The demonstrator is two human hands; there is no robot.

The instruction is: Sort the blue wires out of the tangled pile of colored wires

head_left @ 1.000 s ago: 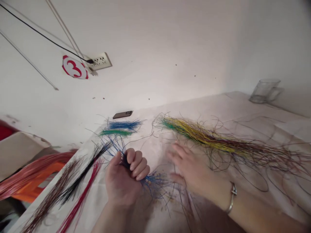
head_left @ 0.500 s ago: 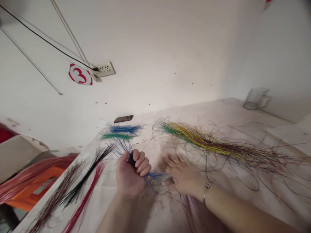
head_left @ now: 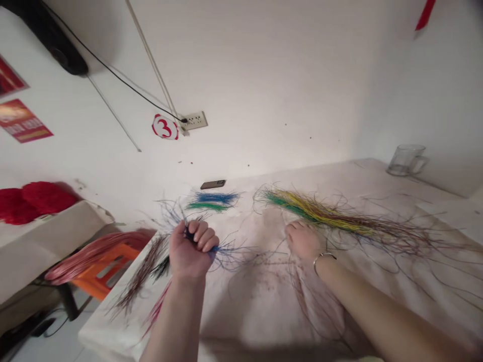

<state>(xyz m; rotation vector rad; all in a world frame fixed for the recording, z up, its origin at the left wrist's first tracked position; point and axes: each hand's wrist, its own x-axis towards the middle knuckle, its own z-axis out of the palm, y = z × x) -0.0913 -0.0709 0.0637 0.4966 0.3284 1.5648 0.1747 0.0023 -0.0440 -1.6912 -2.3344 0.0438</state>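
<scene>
The left hand (head_left: 187,249) is a closed fist gripping a bundle of thin blue-and-black insulated wires (head_left: 226,250), their fine ends fanning out on both sides of it. Beyond the fist lie short blue and green wire bunches (head_left: 215,201) on the pale tabletop (head_left: 256,311). The right hand (head_left: 304,241), with a silver bangle (head_left: 324,255), rests half-open and empty, just below a long yellow, green and maroon wire bunch (head_left: 320,215). A round white wall sign (head_left: 165,126) shows a red 3.
</scene>
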